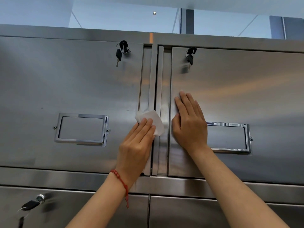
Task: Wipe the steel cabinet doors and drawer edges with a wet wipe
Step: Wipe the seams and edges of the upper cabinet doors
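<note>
Left hand [137, 142] presses a folded white wet wipe [150, 121] against the brushed-steel cabinet door [70, 89] edge; right hand [189, 124] lies flat, holding nothing. The wipe could snag in the seam.

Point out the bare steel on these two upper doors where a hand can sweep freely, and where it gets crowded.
Free: the left door between its keys and label frame; the right door above its frame. Crowded: the centre seam, where the left hand presses the wipe and the right hand lies flat.
</note>
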Demonstrator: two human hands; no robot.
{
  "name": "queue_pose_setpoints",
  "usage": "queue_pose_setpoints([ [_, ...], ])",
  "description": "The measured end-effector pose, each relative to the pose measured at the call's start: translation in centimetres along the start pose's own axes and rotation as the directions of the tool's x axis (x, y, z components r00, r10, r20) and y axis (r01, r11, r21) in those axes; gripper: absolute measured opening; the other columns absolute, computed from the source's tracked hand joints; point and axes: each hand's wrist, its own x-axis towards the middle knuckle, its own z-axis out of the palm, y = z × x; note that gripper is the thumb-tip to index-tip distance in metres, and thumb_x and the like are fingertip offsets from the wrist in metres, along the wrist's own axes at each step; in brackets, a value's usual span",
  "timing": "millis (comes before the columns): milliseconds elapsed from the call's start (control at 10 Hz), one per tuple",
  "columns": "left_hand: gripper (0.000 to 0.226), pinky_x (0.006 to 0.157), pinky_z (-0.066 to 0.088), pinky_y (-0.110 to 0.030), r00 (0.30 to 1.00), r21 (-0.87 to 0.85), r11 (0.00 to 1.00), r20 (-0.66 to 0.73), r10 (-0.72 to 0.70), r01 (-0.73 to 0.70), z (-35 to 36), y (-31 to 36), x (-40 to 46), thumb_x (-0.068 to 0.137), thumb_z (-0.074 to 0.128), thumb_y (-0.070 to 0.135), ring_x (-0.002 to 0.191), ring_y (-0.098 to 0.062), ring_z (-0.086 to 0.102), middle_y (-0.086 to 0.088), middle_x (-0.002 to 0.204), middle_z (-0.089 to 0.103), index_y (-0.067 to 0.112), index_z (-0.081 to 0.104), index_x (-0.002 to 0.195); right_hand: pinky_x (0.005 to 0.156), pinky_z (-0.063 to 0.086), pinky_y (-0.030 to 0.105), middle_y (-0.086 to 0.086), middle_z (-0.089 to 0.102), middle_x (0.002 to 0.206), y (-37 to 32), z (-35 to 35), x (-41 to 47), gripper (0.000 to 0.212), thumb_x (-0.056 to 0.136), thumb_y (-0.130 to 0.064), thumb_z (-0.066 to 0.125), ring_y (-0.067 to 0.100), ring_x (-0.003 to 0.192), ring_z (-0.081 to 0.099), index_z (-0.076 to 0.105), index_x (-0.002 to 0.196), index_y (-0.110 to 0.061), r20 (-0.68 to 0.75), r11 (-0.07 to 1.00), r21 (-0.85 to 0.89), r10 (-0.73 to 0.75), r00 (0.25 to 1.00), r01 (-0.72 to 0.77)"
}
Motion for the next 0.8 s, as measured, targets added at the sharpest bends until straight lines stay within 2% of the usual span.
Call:
queue_pose_setpoints([
  [300, 0.029, 0.088, 0.049, -0.051, 0.998, 0.024, 0.998, 0.040, 0.055, -0.056, -0.5, -0.5, 0.3, 0.076, 0.063, 0.004, 0.104, -0.035, 0.062, -0.022, 0.111, 0.064, -0.005, 0.068, 0.103, 0.108, 0.032, 0.046, 0.021, 0.047, 0.138, 0.1, -0.1, 0.0, 0.045, 0.084, -0.008, 0.054, 0.034, 0.131, 0.042, 0.054, 0.128, 0.003, 0.006, 1.000, -0.003, -0.011, 1.000, 0.011],
  [600, 0.027, 0.091, 0.047, -0.050, 0.999, -0.003, 1.000, 0.041, 0.019, -0.019, -0.7, 0.3, -1.6, 0.085, 0.056, 0.010, 0.109, -0.034, 0.059, -0.021, 0.115, 0.062, -0.004, 0.066, 0.106, 0.108, 0.033, 0.047, 0.021, 0.047, 0.137, 0.1, -0.2, 0.0, 0.046, 0.084, -0.009, 0.054, 0.035, 0.130, 0.041, 0.053, 0.128, 0.004, 0.006, 1.000, 0.012, -0.015, 1.000, 0.014],
  [800, 0.030, 0.087, 0.050, -0.052, 0.999, 0.000, 1.000, 0.041, 0.017, -0.017, -0.7, 0.0, -0.6, 0.076, 0.064, 0.003, 0.106, -0.035, 0.061, -0.022, 0.113, 0.063, -0.005, 0.067, 0.105, 0.108, 0.033, 0.047, 0.022, 0.047, 0.137, 0.1, -0.1, -0.1, 0.045, 0.084, -0.008, 0.054, 0.035, 0.131, 0.041, 0.053, 0.128, 0.004, 0.015, 1.000, 0.021, -0.012, 1.000, 0.012],
])
